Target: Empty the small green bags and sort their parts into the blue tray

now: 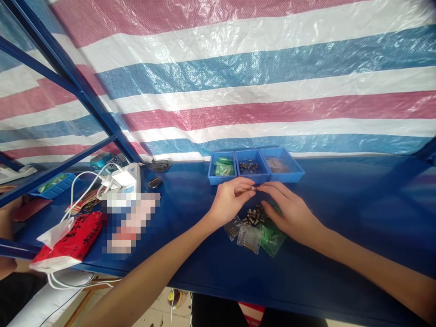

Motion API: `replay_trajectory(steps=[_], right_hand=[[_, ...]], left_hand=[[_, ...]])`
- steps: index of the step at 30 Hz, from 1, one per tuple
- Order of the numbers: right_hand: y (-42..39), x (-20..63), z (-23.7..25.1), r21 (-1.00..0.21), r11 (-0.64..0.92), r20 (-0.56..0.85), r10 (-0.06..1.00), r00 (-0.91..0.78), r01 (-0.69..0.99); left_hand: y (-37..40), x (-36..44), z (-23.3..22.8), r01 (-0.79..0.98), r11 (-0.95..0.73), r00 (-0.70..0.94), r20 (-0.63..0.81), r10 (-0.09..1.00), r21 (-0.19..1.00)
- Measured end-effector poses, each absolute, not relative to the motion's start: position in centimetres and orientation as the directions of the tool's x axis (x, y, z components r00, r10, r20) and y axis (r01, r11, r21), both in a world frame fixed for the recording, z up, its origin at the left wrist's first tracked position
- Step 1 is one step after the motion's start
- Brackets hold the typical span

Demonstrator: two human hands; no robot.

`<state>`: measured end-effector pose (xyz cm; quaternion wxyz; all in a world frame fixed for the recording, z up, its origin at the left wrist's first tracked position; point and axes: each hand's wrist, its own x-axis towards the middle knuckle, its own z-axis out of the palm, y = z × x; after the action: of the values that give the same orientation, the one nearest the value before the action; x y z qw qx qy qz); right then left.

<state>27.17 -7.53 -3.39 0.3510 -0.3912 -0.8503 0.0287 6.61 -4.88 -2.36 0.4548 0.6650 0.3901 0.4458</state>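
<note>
Between the thumb and fingers of my left hand (235,197) is a small metal fitting (252,188), too small to name more exactly. The fingertips of my right hand (289,209) meet it from the other side, thumb held apart below. Under my hands lies a pile of small metal fittings (252,216) on the blue table. Beside the pile are a clear small bag (249,237) with thin brass-coloured pieces and a green plastic bag (274,238). Just beyond my hands stand three joined blue bins: one with green packets (224,167), one with loose metal parts (248,167), one with clear bags (277,165).
On the left are a white power strip (131,177) with cables, a red tissue pack (76,240) and a black round object (155,183). A blue metal frame (81,93) rises there. Past it, another person's arm (7,218) shows. Striped sheeting (255,68) hangs behind.
</note>
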Motion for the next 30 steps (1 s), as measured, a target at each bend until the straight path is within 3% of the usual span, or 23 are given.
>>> replay_trajectory(steps=[20,30], right_hand=[[-7.7,27.1,-3.1,-0.335,0.714,0.633,0.654,-0.415,0.615],[-7.6,27.1,-2.6,-0.503,0.646,0.531,0.755,-0.384,0.575]], left_hand=[[-5.9,6.9,-1.7,0.178,-0.308,0.429,0.208,0.879,0.935],[-6.2,6.7,-1.2,0.196,-0.37,0.467,0.245,0.85,0.908]])
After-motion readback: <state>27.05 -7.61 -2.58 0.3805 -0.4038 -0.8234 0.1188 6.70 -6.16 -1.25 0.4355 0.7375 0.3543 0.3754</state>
